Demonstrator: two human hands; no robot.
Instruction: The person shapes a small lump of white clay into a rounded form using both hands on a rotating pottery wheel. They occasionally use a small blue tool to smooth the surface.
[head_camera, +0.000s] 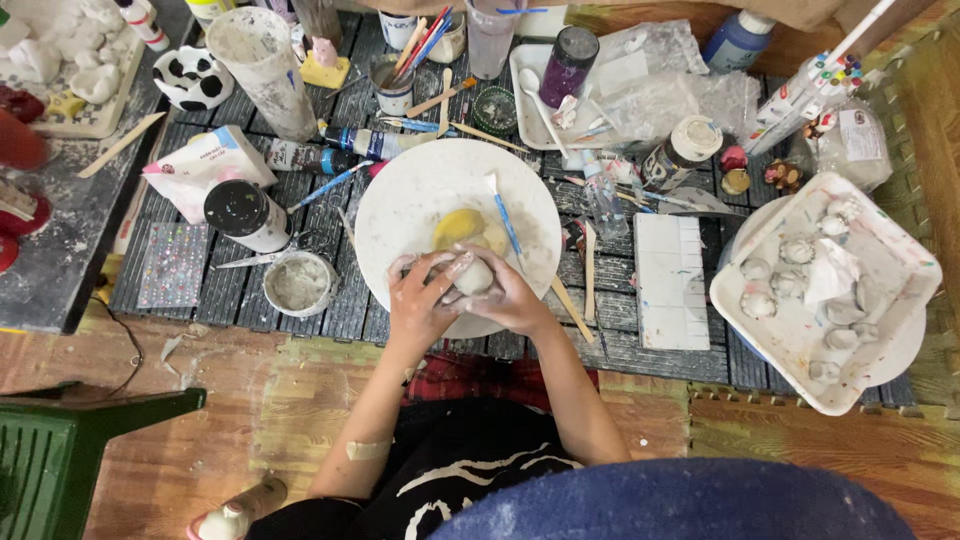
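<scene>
Head view: hands (462, 290) cup clay ball (474, 277) amid cluttered jars (248, 215).

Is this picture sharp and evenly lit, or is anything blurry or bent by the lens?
Head view: soft, even light with no hard shadows or glare; the hands and the pale clay lump they hold over the round white board look fairly sharp; the blue shape at the bottom edge is blurred, too close; the edges bend slightly.

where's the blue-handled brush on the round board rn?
Head view, centre: the blue-handled brush lies on the round white board, just right of the yellow sponge and above both hands, left hand and right hand.
</scene>
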